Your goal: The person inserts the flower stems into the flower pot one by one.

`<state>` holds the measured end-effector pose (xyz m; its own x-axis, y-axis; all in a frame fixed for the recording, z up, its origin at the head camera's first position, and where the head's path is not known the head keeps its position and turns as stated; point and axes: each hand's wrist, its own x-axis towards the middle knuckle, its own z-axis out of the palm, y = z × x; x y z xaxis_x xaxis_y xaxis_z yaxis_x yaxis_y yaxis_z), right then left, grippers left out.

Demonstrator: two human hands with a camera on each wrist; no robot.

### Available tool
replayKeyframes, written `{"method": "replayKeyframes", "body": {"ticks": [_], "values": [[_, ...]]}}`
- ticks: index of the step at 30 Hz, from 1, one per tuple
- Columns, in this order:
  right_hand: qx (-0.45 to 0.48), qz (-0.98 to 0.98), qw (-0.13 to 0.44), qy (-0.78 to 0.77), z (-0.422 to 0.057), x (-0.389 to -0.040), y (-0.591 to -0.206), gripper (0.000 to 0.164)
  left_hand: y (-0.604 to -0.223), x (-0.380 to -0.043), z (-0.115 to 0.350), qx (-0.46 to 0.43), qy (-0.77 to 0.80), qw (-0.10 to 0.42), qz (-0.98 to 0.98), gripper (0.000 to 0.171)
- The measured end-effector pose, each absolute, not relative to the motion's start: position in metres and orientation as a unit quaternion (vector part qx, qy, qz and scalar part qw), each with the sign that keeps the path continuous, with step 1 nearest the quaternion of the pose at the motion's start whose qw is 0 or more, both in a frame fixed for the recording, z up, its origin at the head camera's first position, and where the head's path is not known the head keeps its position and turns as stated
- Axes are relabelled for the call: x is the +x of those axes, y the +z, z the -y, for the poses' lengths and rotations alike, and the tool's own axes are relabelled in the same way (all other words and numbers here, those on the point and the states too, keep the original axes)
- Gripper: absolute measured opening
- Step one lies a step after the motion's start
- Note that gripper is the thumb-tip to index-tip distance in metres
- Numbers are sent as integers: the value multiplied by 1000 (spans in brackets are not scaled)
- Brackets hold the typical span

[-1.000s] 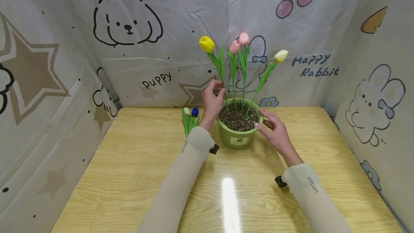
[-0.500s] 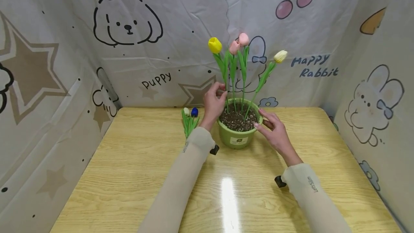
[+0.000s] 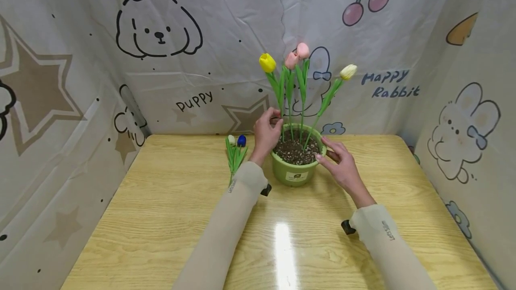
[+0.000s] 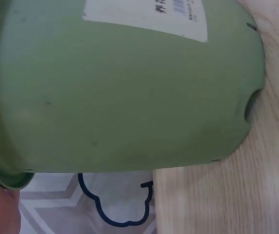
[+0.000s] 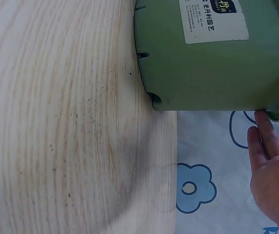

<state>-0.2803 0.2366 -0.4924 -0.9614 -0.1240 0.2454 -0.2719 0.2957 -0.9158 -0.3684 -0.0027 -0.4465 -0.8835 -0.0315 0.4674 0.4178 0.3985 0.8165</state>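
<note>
In the head view my left hand [image 3: 268,133] pinches the thin green stem of a yellow artificial tulip [image 3: 268,63], whose lower end stands in the soil [image 3: 294,152] at the pot's left side. My right hand [image 3: 341,164] holds the right rim of the green flowerpot [image 3: 293,174], thumb at the near edge and fingers along the outside. Under that rim, the right wrist view has fingers [image 5: 267,131] against the pot wall. Two pink tulips [image 3: 292,60] rise from the middle of the soil. A cream tulip [image 3: 348,72] leans right.
Left of the pot, a white tulip [image 3: 231,140] and a blue tulip [image 3: 241,140] lie on the wooden table [image 3: 169,218], partly behind the left forearm. A printed cloth backdrop [image 3: 225,26] rises behind the table and along both sides.
The yellow tulip has swung right toward the pink ones, then sunk a little lower. My left hand has moved slightly right and down with its stem. The right hand keeps its place on the rim.
</note>
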Motion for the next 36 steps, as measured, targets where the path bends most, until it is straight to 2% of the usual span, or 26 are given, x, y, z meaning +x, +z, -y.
{"method": "replayKeyframes", "body": {"ticks": [21, 36], "values": [[115, 810, 55, 573, -235, -275, -487, 64, -454, -365, -1, -138, -450, 236, 850, 11], [112, 820, 54, 559, -235, -275, -489, 63, -454, -362, -1, -135, -475, 231, 838, 13]]}}
